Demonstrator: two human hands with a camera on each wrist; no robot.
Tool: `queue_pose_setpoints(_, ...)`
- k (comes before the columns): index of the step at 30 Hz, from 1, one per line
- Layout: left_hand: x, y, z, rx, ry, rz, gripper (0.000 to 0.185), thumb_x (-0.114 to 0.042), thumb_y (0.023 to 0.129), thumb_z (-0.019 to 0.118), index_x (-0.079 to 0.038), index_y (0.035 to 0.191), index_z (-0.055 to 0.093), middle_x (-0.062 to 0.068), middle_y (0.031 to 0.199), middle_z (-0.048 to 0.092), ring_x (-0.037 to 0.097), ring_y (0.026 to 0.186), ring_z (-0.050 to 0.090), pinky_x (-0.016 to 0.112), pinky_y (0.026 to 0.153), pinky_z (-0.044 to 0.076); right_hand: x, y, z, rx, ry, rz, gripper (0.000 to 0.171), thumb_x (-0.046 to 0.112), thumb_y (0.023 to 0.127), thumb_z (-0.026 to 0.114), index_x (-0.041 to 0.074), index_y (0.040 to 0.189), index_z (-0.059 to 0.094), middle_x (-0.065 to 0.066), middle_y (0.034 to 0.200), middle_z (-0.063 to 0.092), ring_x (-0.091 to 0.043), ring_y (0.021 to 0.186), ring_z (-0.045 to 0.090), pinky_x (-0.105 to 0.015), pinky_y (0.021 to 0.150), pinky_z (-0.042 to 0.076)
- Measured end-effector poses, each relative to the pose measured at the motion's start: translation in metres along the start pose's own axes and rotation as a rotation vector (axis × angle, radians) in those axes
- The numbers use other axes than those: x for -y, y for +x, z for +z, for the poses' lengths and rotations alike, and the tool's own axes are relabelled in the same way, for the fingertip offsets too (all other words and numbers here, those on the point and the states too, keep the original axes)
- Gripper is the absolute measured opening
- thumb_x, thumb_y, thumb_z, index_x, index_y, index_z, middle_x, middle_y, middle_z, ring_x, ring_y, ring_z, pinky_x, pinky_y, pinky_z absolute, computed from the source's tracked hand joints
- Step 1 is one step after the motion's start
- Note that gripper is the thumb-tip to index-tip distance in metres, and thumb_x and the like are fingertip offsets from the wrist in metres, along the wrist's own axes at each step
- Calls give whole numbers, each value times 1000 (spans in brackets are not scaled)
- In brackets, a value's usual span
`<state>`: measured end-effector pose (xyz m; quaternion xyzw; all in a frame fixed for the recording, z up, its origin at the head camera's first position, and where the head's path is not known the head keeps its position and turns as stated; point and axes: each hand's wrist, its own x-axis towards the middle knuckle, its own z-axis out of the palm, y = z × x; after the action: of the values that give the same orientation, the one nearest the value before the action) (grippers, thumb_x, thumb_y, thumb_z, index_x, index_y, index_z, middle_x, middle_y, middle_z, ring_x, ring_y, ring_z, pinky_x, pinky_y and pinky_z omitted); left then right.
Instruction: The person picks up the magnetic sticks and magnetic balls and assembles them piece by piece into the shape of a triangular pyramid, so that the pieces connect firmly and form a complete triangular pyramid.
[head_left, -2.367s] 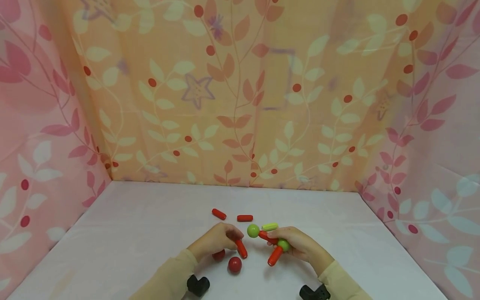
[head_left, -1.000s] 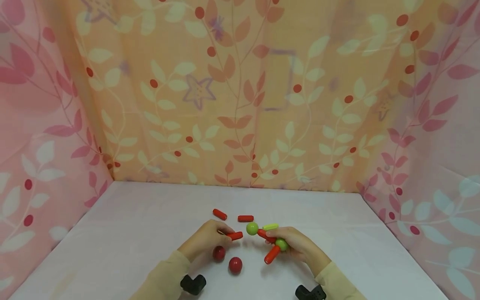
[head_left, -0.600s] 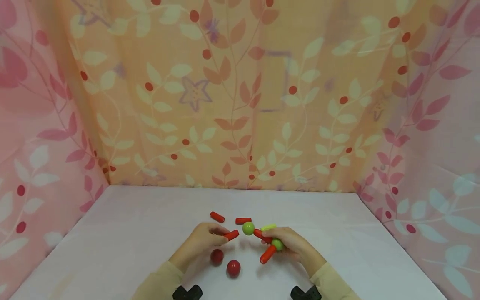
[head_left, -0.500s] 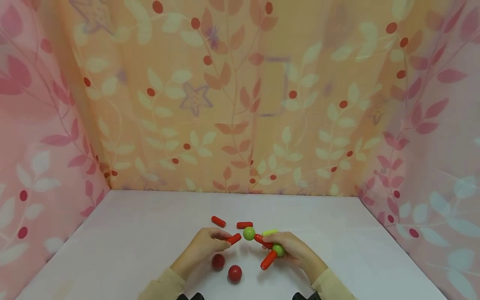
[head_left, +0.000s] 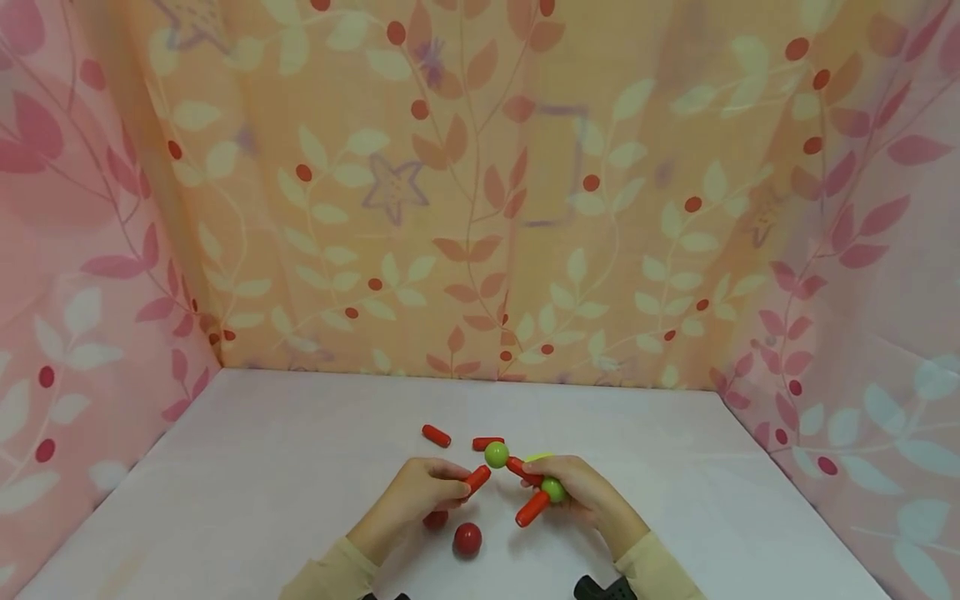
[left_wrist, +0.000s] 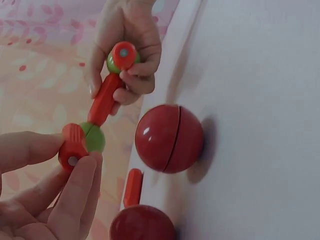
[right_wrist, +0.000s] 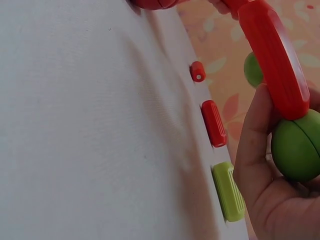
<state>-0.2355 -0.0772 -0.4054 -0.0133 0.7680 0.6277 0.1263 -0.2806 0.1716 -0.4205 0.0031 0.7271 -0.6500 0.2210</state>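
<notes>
My left hand (head_left: 420, 496) pinches a red magnetic rod (head_left: 477, 480) between thumb and fingers, its free end slanting up toward a green ball (head_left: 497, 455). That ball tips a joined piece gripped by my right hand (head_left: 592, 493). From it a red rod (head_left: 517, 468) runs to a second green ball (head_left: 553, 489), where another red rod (head_left: 532, 508) sticks out toward me. A round silvery magnet shows in the end of my left hand's rod in the left wrist view. There, the rod overlaps the first green ball.
Two dark red balls (head_left: 468, 540) lie on the white table (head_left: 300, 442) near my left hand. Behind the hands are two loose red rods (head_left: 436, 435) and a yellow-green rod (right_wrist: 228, 192), partly covered by the right hand in the head view. Patterned cloth (head_left: 480, 192) walls the back and sides.
The left hand's red rod has turned from pointing down at the table to slanting up, and has come nearer the first green ball. My right hand keeps its grip, moving only slightly.
</notes>
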Motion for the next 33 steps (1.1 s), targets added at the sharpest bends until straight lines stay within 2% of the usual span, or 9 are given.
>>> queue_pose_setpoints(5,-1,-1,5,-10,-50,-49,24,-12,89,71,0,109,74,9,85,75,14,73,66,25,70,56,0,0,0,-8,-8,-9,34,31,90,67,2,110,67,2,80,71,-9,69,59,-21,64,45)
queue_pose_setpoints(10,-4,-2,11,-17,-41,-85,24,-17,91,71,-2,110,74,6,86,75,14,74,66,23,69,56,0,0,0,-16,6,-11,34,30,90,68,3,109,67,3,80,71,-8,67,59,-21,63,45)
queue_pose_setpoints(18,-3,-1,18,-41,-38,-88,24,-17,91,71,-2,109,74,8,87,76,13,72,65,20,64,51,-1,-1,-1,-15,11,-14,36,31,90,68,2,112,67,3,81,72,-8,68,59,-21,63,46)
queue_pose_setpoints(25,-1,2,22,-35,-81,-68,27,-16,92,70,2,112,72,13,91,76,12,72,66,22,69,56,0,-1,0,-14,18,-27,35,30,90,68,1,110,68,2,81,72,-6,67,58,-20,64,47)
queue_pose_setpoints(33,1,2,22,-31,-69,-81,27,-19,92,71,-1,112,71,6,89,76,13,76,67,23,72,56,2,-2,2,-21,19,-32,33,29,90,69,1,107,69,2,80,71,-7,67,58,-21,64,46)
